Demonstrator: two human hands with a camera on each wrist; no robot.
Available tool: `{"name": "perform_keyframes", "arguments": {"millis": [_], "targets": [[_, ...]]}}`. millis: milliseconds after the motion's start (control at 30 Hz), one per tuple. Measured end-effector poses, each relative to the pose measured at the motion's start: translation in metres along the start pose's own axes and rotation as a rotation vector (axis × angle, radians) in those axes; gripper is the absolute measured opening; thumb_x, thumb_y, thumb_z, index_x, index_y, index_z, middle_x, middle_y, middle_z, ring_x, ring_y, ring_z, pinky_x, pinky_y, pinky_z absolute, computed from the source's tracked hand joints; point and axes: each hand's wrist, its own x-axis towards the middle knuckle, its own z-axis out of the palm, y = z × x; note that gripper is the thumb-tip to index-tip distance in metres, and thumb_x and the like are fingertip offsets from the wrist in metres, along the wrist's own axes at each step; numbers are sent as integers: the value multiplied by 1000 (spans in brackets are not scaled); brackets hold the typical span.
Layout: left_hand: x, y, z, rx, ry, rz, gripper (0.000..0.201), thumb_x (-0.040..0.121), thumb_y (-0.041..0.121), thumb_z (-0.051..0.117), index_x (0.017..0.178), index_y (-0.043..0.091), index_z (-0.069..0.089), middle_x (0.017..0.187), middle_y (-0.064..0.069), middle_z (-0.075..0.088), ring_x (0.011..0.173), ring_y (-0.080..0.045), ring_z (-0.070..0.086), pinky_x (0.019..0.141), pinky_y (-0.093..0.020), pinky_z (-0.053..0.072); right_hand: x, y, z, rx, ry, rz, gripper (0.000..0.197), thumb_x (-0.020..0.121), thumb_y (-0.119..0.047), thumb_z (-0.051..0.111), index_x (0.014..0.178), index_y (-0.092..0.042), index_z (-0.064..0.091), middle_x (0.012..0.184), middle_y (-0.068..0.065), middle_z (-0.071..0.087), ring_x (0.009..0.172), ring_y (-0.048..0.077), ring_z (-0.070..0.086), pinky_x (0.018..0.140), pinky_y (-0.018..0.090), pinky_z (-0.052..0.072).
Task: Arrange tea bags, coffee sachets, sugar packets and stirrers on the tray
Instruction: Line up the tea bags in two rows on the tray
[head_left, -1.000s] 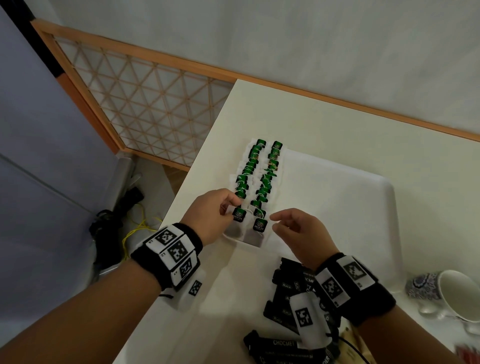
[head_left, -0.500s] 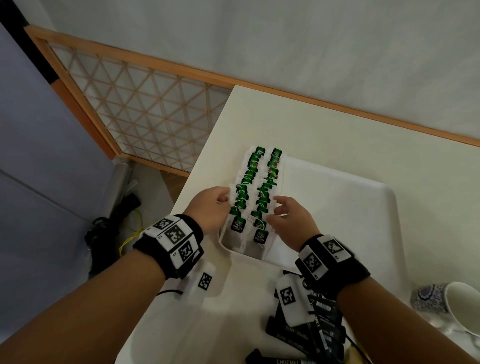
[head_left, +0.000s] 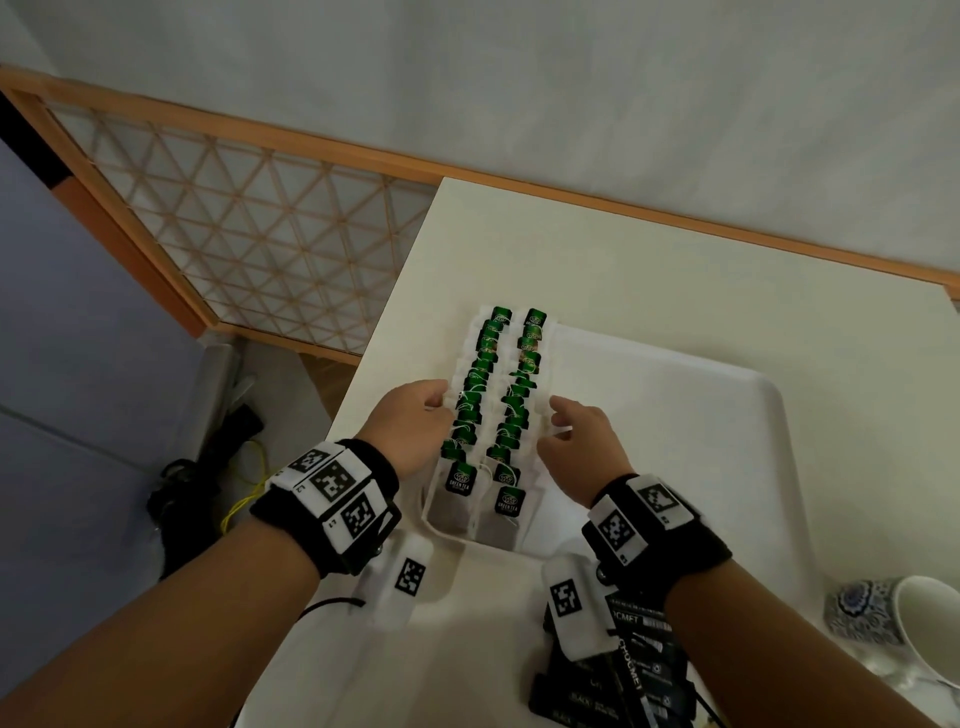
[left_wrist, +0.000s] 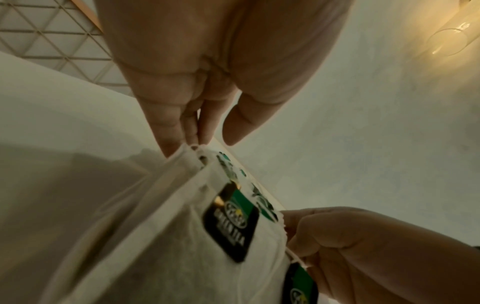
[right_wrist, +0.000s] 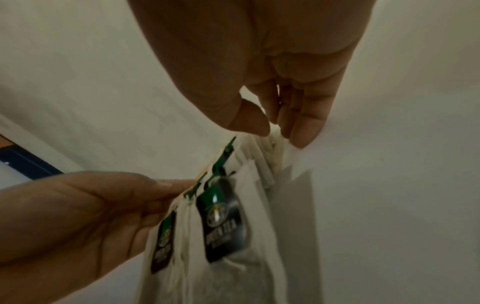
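Two overlapping rows of tea bags with green tags lie along the left side of the white tray. My left hand is at the outer edge of the left row, fingertips touching the paper edges with the thumb held apart. My right hand is at the outer edge of the right row, with fingertips against the bag edges and the thumb just above them. Neither hand lifts a bag. In the wrist views the nearest tea bags fill the space between the hands.
Black coffee sachets lie piled on the table near my right wrist. A blue-patterned cup lies at the right edge. The table's left edge runs close beside the tray, with a lattice screen and cables on the floor beyond.
Both hands left the tags of the nearest bags and slid away from me along the rows' outer edges to about mid-length. The rows stay on the tray.
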Motion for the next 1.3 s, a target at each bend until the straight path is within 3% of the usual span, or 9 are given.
{"name": "perform_keyframes", "arguments": {"millis": [67,133,233,400,500,700,900,1133,1300], "targets": [[2,2,0,9,-17,1,34,93,4,41,76,34,45,80,12,45,79,-11,46,71,-22,36,4,0,-1,-14,-9,-7,48,92,-10,43,140,-11,40,135,10,43,95,12,46,86,19,35],[5,4,-2,-12,-47,-2,35,95,4,39,119,22,56,118,0,57,115,-18,50,97,-27,37,8,2,-2,12,-10,9,51,90,-6,42,140,-11,40,135,11,43,96,13,46,84,21,38],[10,17,-4,-46,-105,-11,56,97,2,34,150,11,20,151,-9,33,136,-16,35,106,-23,30,18,-1,-7,32,-7,32,50,89,-1,39,139,-9,41,136,11,40,96,16,48,82,25,43],[30,36,-5,-65,-140,-6,62,96,5,34,152,17,9,143,-5,41,86,-3,43,66,-14,35,41,-10,-1,-22,4,27,29,82,5,31,94,-3,57,113,19,56,81,33,57,66,28,45],[45,40,-2,-71,-151,-18,63,95,4,33,152,16,9,114,3,48,67,3,31,59,-13,29,51,-13,-4,-54,-5,34,33,85,5,31,106,-2,55,117,16,51,96,31,54,81,35,50],[69,58,-2,13,-170,-33,69,91,3,37,152,17,7,159,-5,13,139,-20,27,100,-24,31,73,-25,-18,-13,16,91,52,89,5,35,139,-7,36,135,15,37,111,26,49,97,32,45],[80,73,1,58,-202,-21,69,92,2,35,153,15,5,159,-8,13,130,-19,37,67,-13,34,90,-36,-18,-50,-9,63,55,87,2,36,140,-11,40,140,16,36,118,32,50,99,36,46],[56,65,-1,-27,-189,-24,68,92,3,36,152,17,7,153,-4,26,119,-16,45,83,-23,34,73,-10,-23,11,-14,73,50,88,4,35,135,-10,44,125,10,39,105,25,51,78,23,42],[-3,33,5,-107,-223,-77,75,91,3,37,152,23,-2,157,1,14,114,-7,47,86,-21,36,38,17,-14,26,-63,57,41,80,2,36,70,-36,27,91,0,36,79,21,50,62,22,43]]}}
